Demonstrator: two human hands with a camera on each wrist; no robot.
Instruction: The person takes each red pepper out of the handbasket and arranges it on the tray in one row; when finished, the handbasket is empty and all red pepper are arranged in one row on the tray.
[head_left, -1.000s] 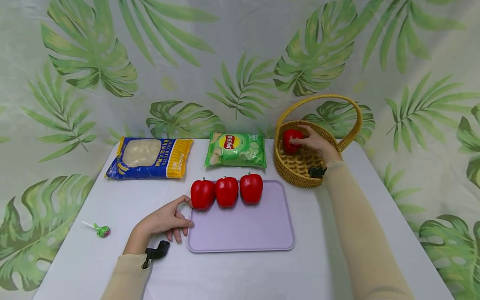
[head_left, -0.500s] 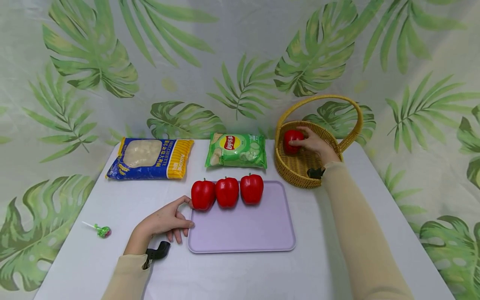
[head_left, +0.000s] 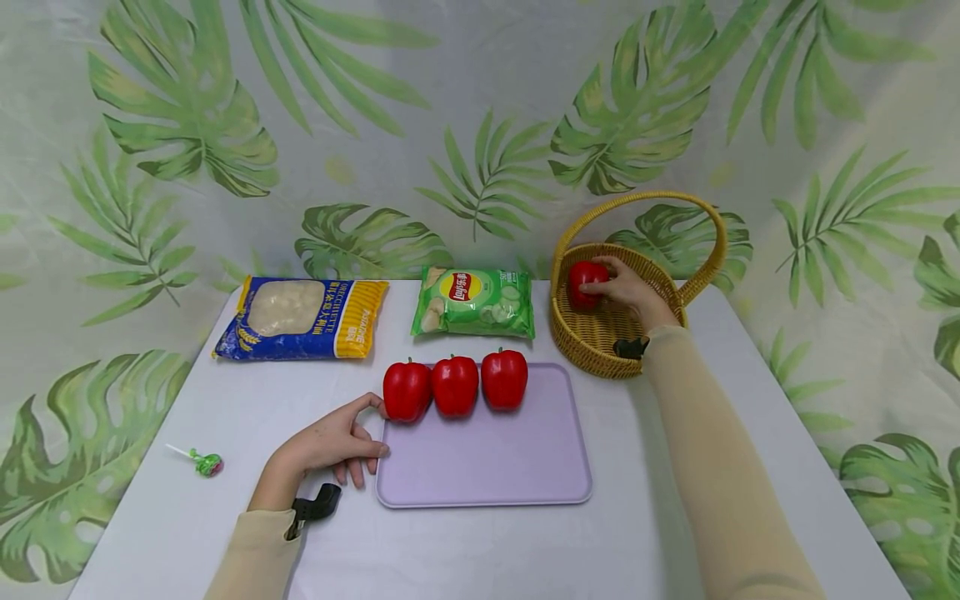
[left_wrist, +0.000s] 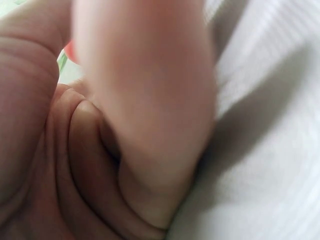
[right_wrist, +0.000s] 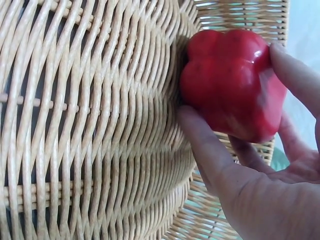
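Observation:
Inside the wicker basket (head_left: 600, 362), my right hand (head_left: 628, 288) grips a red bell pepper (head_left: 582, 283) between thumb and fingers. The right wrist view shows this pepper's lobed end close to the woven wall, the fingers around its side. My left hand (head_left: 330, 437) rests at the left edge of a pale purple tray (head_left: 487, 467). Its thumb tip is at the rim, and its index finger reaches the leftmost red pepper (head_left: 407, 392). Two more peppers, a middle one (head_left: 454, 387) and a right one (head_left: 504, 380), stand beside it along the tray's back edge. Blurred fingers fill the left wrist view.
Behind the tray lies a green bag of chips (head_left: 474, 302). A blue and yellow pasta bag (head_left: 302, 318) is at the back left. A green-wrapped lollipop (head_left: 207, 464) lies at the left. The basket's tall handle (head_left: 637, 198) arches over its opening. A leaf-patterned cloth rises behind the table.
Almost nothing differs. The right hand keeps its grip on the pepper in the basket with only a slight shift, and the left hand stays at the tray.

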